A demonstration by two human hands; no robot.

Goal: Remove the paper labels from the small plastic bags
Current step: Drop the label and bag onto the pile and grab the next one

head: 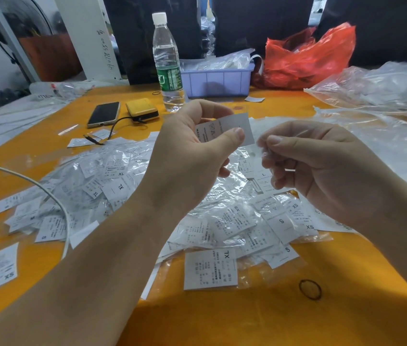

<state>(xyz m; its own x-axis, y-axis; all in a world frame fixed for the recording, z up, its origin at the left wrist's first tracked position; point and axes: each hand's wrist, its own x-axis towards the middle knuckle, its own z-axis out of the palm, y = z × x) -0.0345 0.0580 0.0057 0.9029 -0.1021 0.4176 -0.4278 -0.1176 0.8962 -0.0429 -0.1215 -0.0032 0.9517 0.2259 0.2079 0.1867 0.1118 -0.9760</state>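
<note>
A paper label (225, 129) sits pinched between thumb and curled fingers of the left hand (192, 151), raised above the table. Just right of that grip, the right hand (322, 166) pinches a small clear plastic bag (265, 149) at its fingertips, close beside the label's edge. Below both hands lies a heap of bagged labels (172, 208) on the orange table (297, 320). Beyond the grip stands a water bottle (167, 63).

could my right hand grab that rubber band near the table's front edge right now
Probably not at once: the right hand is pinching a clear plastic bag. The rubber band lies bare on the table, nothing over it, so once the bag is dropped, yes.
</note>
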